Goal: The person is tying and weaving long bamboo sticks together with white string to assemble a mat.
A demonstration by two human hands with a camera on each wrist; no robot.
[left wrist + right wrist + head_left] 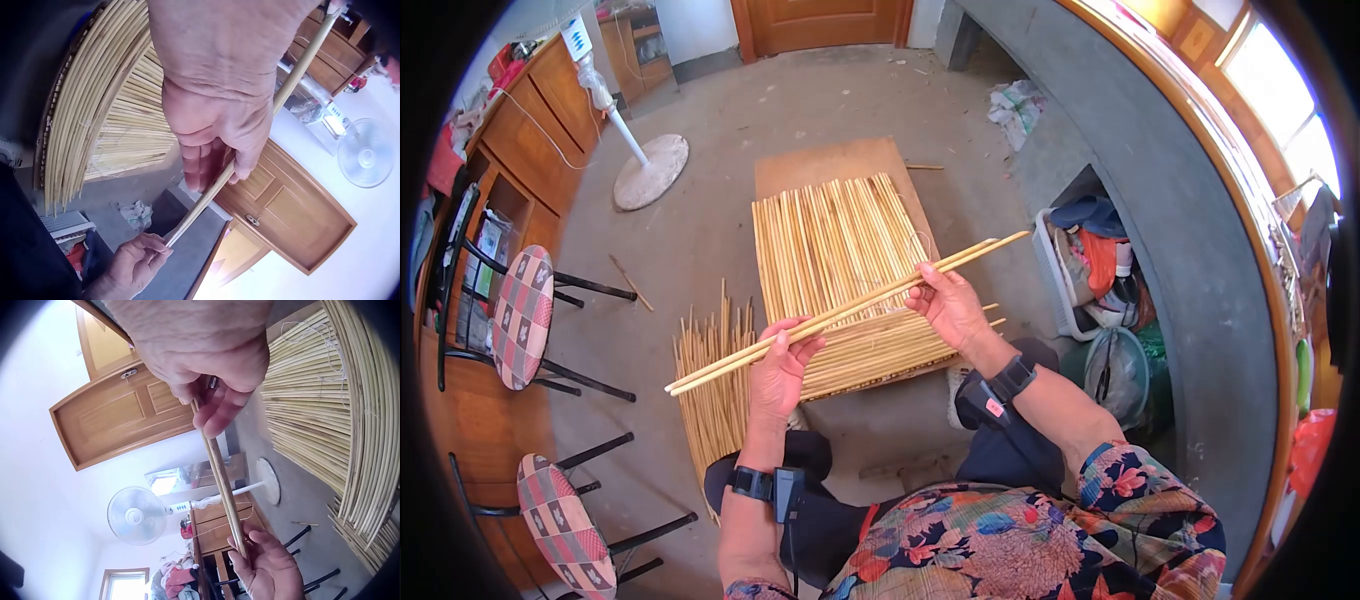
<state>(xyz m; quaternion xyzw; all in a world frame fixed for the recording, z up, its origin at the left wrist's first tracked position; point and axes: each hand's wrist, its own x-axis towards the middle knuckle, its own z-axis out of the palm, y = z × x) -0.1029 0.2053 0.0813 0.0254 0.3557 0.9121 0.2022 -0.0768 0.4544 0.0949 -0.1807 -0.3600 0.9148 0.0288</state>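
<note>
Two long, pale yellow plant stalks (720, 365) lie side by side, held slantwise above the work in the head view. My left hand (780, 368) holds them nearer the lower left end, thumb against them. Toward the upper right end, my right hand (945, 305) pinches them between thumb and fingers. In the right wrist view the pair of stalks (223, 475) spans from one hand to the other. Below is a row of stalks (830, 245) laid side by side on a brown board (830, 168), with thin string at its right. More stalks (880, 352) lie crosswise along the near edge.
Loose stalks (712, 400) are heaped left of the board. Two chairs with checked seats (525, 315) stand at the left, and a fan's round base (652, 172) farther back. At right, a white basket (1055, 275) holds cloth and bags beneath a grey ledge (1200, 250).
</note>
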